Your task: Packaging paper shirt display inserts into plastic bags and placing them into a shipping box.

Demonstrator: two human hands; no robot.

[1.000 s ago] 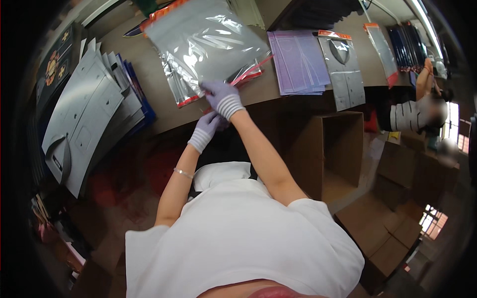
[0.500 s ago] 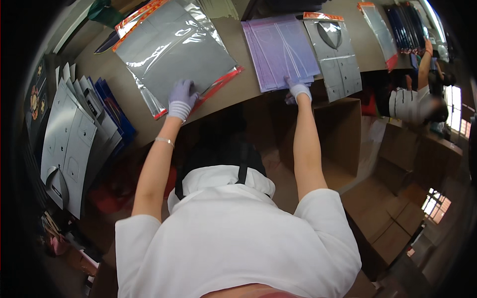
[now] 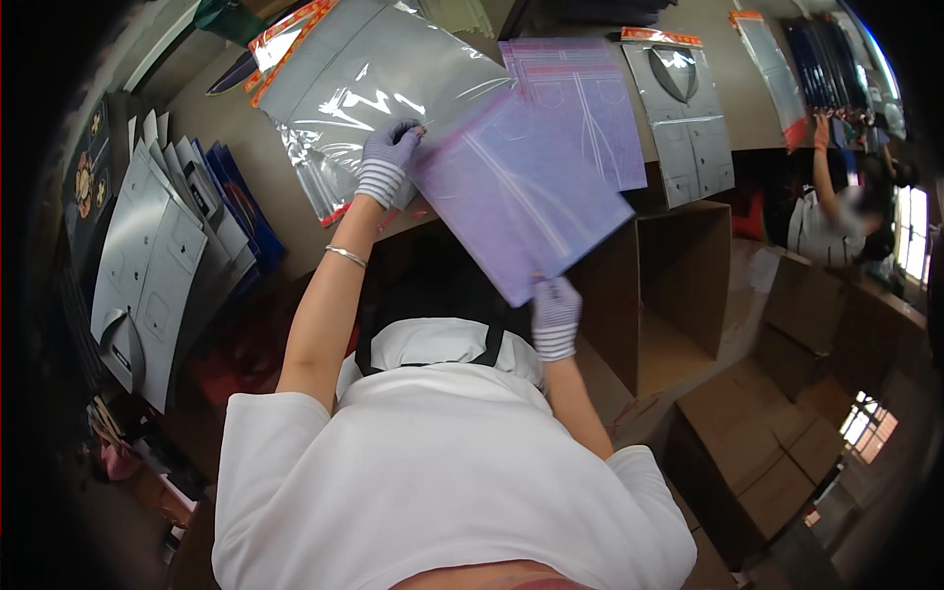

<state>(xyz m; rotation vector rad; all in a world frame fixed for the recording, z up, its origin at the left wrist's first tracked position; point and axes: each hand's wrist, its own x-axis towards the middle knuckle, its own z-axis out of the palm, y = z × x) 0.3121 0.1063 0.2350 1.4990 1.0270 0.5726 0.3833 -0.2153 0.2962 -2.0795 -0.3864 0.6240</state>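
Note:
Both my hands wear striped knit gloves. My right hand (image 3: 555, 307) grips the near corner of a flat purple sheet (image 3: 516, 202) and holds it tilted above the table edge. My left hand (image 3: 386, 157) pinches the sheet's far left corner, right over a large clear plastic bag (image 3: 364, 84) with a red-orange strip that lies on the brown table (image 3: 264, 202). A stack of more purple sheets (image 3: 590, 98) lies just behind the lifted one.
Grey shirt-shaped cards (image 3: 147, 265) and dark blue pieces (image 3: 231, 202) are stacked at the left. Bagged grey shirts (image 3: 688, 118) lie to the right. An open cardboard box (image 3: 678, 285) stands below the table edge, more boxes (image 3: 757, 442) behind. Another person (image 3: 831, 211) works at far right.
My right hand has lifted a purple sheet off the stack and pulled it toward me. My left hand moved from the plastic bag's edge to the sheet's corner.

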